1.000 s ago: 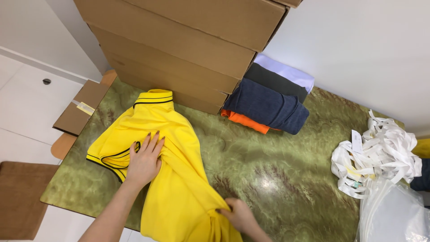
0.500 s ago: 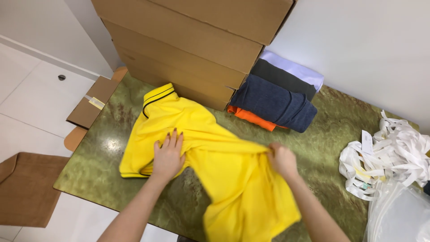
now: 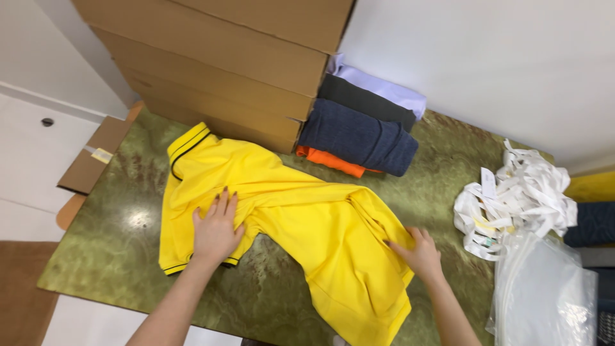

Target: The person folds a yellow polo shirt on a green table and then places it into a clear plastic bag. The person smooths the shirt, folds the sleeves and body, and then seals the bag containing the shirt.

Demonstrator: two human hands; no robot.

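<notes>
Two hands spread a yellow polo shirt on a green marbled desk.

Left hand lies flat, fingers spread, on the shirt; right hand pinches its edge, fingertips partly hidden in folds. The hem drops beyond the desk edge, cut off.

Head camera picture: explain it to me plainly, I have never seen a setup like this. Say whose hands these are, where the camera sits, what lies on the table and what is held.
There is no machine: a person wears the camera on their head, looking down at their own bare hands. The left hand presses flat on a yellow polo shirt spread over a green marbled table. The right hand grips the shirt's fabric. Behind lie stacked cardboard boxes and a pile of folded clothes; at right, white tangled strips and clear plastic bags.
</notes>
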